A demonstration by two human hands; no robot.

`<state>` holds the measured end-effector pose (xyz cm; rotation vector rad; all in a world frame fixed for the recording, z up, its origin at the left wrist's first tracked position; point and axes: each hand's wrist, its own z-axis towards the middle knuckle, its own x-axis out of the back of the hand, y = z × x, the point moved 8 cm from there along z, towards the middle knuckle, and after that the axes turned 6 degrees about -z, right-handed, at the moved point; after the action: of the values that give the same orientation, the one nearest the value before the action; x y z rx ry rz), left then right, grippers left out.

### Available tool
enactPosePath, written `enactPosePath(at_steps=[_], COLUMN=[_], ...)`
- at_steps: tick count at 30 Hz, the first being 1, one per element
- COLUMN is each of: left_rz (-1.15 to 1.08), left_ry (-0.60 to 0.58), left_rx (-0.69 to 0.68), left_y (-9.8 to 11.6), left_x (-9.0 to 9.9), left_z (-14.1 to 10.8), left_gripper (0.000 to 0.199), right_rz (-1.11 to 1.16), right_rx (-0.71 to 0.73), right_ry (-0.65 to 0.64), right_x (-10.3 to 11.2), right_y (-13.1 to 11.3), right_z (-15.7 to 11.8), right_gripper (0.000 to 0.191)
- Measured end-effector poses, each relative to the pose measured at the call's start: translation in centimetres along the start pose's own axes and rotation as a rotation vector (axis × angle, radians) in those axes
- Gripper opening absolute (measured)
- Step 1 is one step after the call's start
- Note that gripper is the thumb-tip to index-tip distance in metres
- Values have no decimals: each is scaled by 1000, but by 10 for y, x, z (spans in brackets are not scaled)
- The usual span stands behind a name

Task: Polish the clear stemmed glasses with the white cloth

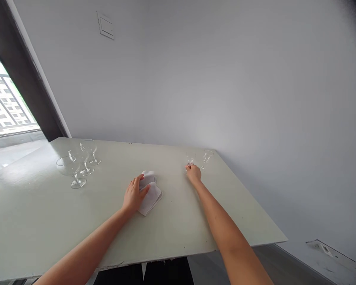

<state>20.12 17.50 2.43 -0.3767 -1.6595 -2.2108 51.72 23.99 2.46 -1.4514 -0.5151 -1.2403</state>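
My left hand (133, 194) is on a folded white cloth (151, 198) that lies on the table. Its thumb and fingers curve over the cloth, which bulges out on both sides of the thumb. Farther right, my right hand (194, 173) is closed around the stem of a small clear stemmed glass (191, 156), whose bowl shows above the fingers. Whether the glass's foot touches the table I cannot tell. Just right of that hand stands another small stemmed glass (207, 156).
Three larger stemmed glasses stand at the left: a front one (67, 167), a middle one (83, 160) and a back one (90, 148). The pale table (112, 233) meets the grey wall (225, 79) behind. Its right edge slants toward me.
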Motion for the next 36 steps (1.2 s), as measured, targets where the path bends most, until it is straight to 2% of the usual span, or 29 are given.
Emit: enactPosePath(at_steps=[6, 11, 16, 19, 22, 24, 25, 28, 30, 31, 33, 35, 36], left_rz=[-201, -17, 41, -25, -106, -150, -165, -169, -141, -129, -149, -220, -256], left_ry=[102, 176, 256, 385, 608, 784, 877, 1145, 1279, 1317, 1304, 1174, 1093], left_rx=[61, -17, -24, -112, -200, -210, -200, -129, -43, 11, 142, 295, 359], left_y=[-17, -16, -12, 2, 15, 16, 14, 0, -17, -27, -53, -81, -94], left_x=[3, 18, 28, 42, 72, 97, 111, 151, 174, 184, 197, 202, 201], left_z=[6, 10, 7, 3, -4, -9, -12, -23, -28, -29, -23, -9, -1], left_gripper=[35, 29, 28, 23, 20, 20, 21, 27, 33, 38, 52, 68, 75], right_rz=[13, 47, 93, 131, 189, 244, 274, 328, 278, 220, 52, -126, -187], right_rx=[-145, -208, -215, -199, -89, 80, 200, 726, 977, 1039, 1044, 959, 916], right_ry=[21, 36, 65, 103, 101, 54, 20, -74, -105, -113, -119, -117, -117], right_x=[-9, -10, -2, 6, 7, 2, -1, -9, -17, -23, -40, -57, -63], right_y=[35, 45, 48, 41, 13, -24, -48, -127, -164, -176, -190, -191, -190], right_z=[34, 47, 37, 15, -17, -45, -62, -127, -168, -183, -197, -197, -194], right_gripper=[26, 25, 29, 36, 29, 21, 19, 19, 21, 24, 36, 47, 46])
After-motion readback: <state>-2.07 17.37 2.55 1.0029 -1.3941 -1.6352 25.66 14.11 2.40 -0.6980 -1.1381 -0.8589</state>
